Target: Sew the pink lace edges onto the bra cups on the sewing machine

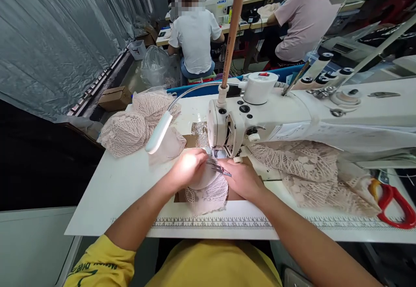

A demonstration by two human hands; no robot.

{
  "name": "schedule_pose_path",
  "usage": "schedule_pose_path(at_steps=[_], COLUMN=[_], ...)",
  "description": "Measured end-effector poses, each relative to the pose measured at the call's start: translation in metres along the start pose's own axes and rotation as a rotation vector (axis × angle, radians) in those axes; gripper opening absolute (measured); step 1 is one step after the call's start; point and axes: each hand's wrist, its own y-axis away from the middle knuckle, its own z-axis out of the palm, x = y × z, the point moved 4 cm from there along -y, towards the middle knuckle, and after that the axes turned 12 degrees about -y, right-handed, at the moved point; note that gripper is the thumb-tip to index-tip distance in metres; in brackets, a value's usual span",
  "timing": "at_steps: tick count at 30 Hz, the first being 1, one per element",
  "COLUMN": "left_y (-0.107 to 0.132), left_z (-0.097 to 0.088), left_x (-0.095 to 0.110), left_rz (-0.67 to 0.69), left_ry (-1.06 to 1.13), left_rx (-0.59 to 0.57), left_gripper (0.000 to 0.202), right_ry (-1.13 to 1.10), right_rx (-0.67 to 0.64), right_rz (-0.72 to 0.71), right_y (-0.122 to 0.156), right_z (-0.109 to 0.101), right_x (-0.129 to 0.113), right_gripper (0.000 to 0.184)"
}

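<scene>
Under the sewing machine head [224, 127], a beige lace bra cup [211, 196] with a smooth pale lining lies near the needle. My left hand [188, 168] is closed at the cup's upper left edge, its fingertips lit brightly by the lamp. On the cup's right side, my right hand [242, 176] has its fingers bent against the fabric close to the presser foot. Slim metal thread snips [222, 171] lie between the two hands, over the cup; which hand holds them I cannot tell. Fingertips and needle are partly hidden.
More lace cups [123, 133] are piled on the table's left. A lamp [159, 133] on a bent neck hangs nearby. Lace fabric [305, 170] and red-handled scissors [396, 207] lie right. A ruler strip [208, 223] runs along the front edge. Two people [195, 40] sit ahead.
</scene>
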Motion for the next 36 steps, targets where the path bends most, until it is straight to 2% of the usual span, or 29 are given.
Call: schedule_pose_path(at_steps=[3,7,13,18,25,36], left_y=[0.008,0.007,-0.004,-0.008,-0.005,-0.012], left_z=[0.016,0.029,0.024,0.025,0.03,0.032], left_x=[0.016,0.013,-0.002,-0.006,-0.009,-0.022], left_rz=[0.061,0.089,0.184,0.205,0.209,0.175], left_ry=[-0.077,-0.193,-0.245,-0.238,-0.233,-0.245], left_rx=[-0.015,-0.058,-0.095,-0.107,-0.073,-0.049], left_gripper=[0.033,0.05,0.049,0.049,0.05,0.045], right_ry=[0.039,0.076,0.095,0.078,0.089,0.165], right_rx=[-0.023,-0.023,-0.007,0.019,0.024,0.016], right_rz=[0.022,0.045,0.036,-0.02,-0.038,-0.037], right_y=[-0.001,-0.002,-0.003,-0.002,-0.001,-0.006], right_z=[0.001,0.004,0.006,0.008,0.007,0.012], right_x=[0.0,0.0,0.002,0.006,0.004,0.001], right_gripper=[0.046,0.049,0.049,0.047,0.044,0.05])
